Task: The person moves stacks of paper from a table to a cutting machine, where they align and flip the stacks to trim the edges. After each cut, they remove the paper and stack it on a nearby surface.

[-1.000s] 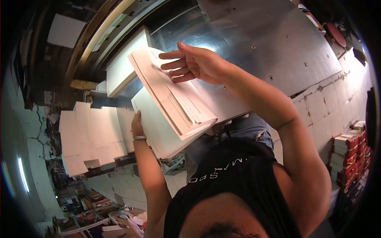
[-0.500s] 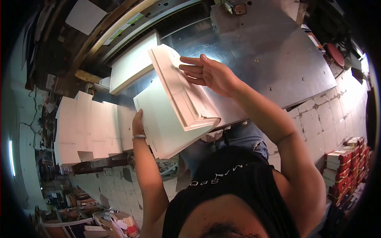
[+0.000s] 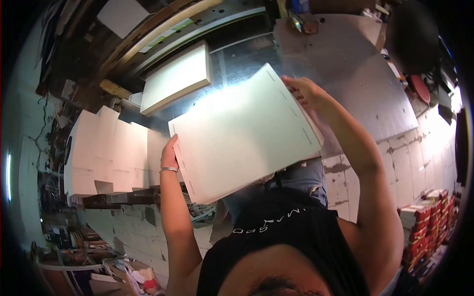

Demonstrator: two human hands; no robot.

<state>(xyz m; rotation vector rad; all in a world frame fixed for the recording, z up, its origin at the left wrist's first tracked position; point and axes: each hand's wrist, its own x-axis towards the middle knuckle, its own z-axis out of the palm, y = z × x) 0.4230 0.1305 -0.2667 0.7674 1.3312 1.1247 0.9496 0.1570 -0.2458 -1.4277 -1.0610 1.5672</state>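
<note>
A stack of large white paper sheets (image 3: 237,133) lies spread flat and slightly tilted in front of my body, with short dark printed marks along its left and right edges. My left hand (image 3: 169,154) grips the stack at its left edge, its fingers partly hidden by the paper. At the upper right edge, my right hand (image 3: 305,92) has curled fingers against the sheets; some fingertips are hidden there. Under the right side, several lower layers show at the edge.
Behind the sheets, a thick white paper block (image 3: 177,76) lies on the metal table (image 3: 345,74). Tall paper stacks (image 3: 108,155) stand at left. Red-and-white bundles (image 3: 424,224) are piled on the floor at right. A red stool (image 3: 419,90) stands beyond the table.
The folded-over part of the stack has come down flat to the right. My right hand has moved right, from above the fold to the stack's right edge. My left hand keeps its hold.
</note>
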